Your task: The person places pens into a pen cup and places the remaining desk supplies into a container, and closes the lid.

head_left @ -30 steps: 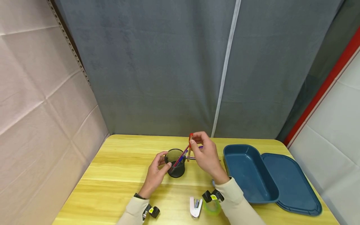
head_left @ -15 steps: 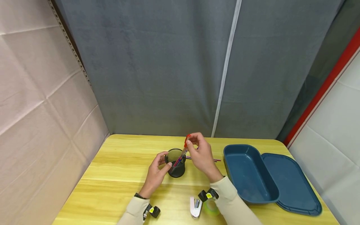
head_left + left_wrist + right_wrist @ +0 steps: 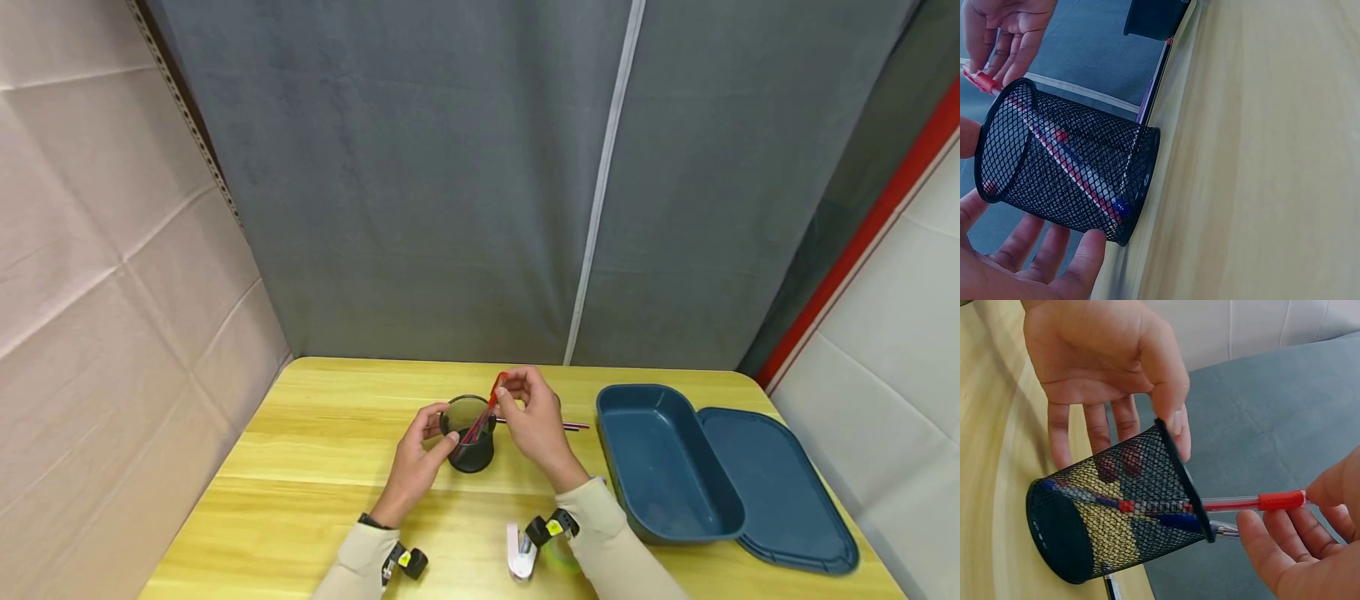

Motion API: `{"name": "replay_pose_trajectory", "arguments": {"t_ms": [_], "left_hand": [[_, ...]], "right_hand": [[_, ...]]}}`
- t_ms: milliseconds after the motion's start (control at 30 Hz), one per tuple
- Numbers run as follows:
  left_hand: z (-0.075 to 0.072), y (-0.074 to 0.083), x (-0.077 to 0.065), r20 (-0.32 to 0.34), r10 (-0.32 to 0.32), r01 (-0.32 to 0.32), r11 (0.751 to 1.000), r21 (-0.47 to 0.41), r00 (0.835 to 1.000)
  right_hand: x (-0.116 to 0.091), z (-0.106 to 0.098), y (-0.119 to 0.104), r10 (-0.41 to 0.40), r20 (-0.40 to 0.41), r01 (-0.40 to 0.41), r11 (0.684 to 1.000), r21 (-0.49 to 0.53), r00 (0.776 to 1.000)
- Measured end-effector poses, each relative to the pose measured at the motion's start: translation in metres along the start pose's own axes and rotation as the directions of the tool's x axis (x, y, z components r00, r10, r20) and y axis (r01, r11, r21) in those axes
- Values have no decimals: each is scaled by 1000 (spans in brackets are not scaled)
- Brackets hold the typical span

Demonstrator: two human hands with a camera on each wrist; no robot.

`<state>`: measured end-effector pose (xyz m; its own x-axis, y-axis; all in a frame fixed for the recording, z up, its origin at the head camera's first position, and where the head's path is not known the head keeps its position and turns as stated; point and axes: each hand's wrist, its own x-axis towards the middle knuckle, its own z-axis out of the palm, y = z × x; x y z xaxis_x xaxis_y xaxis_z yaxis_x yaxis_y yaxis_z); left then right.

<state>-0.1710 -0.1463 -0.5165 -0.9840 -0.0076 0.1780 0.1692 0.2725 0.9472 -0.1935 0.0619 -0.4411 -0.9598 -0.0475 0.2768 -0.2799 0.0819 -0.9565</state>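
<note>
The left hand [image 3: 415, 468] holds the mesh cup [image 3: 472, 458], its thumb at the rim and its fingers bent round the far wall; the cup seems to stand upright on the table. The right hand [image 3: 538, 425], just to the right of that mouth, pinches the red pen [image 3: 1282, 500] by its cap, with the shaft slanting down inside the cup. A blue pen [image 3: 1179, 522] leans inside too, its end poking past the rim close under the right fingers; how many more lie in there is hard to tell. The likeliest trouble is a snag: if the red pen catches on the rim or the blue pen, a sideways tug could tip the cup, since the left hand's hold looks light and high. The pinch sits near the cap's end, so a pull might bring off the cap alone, and a slip would let the pen slide away. Thin sticks [image 3: 577, 427] lie behind the right hand, near the cup's base, and a shifted cup might roll them towards the box [image 3: 667, 467] at that hand's right. Nearer the body, the stapler [image 3: 520, 567] and tape [image 3: 561, 557] could be knocked if the right forearm drops.
</note>
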Motion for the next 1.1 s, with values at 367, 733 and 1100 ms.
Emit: {"name": "replay_pose_trajectory", "arguments": {"t_ms": [367, 733, 1100], "left_hand": [[-1, 0, 1, 3, 6, -6, 1000, -9, 1000], [-1, -1, 1, 8, -8, 8, 1000, -2, 1000], [0, 1, 1, 11, -20, 20, 1000, -1, 1000]], "right_hand": [[-2, 1, 6, 42, -30, -41, 998, 49, 999], [0, -6, 12, 38, -74, -43, 997, -59, 996], [3, -15, 20, 68, -115, -85, 985, -151, 991]]}}
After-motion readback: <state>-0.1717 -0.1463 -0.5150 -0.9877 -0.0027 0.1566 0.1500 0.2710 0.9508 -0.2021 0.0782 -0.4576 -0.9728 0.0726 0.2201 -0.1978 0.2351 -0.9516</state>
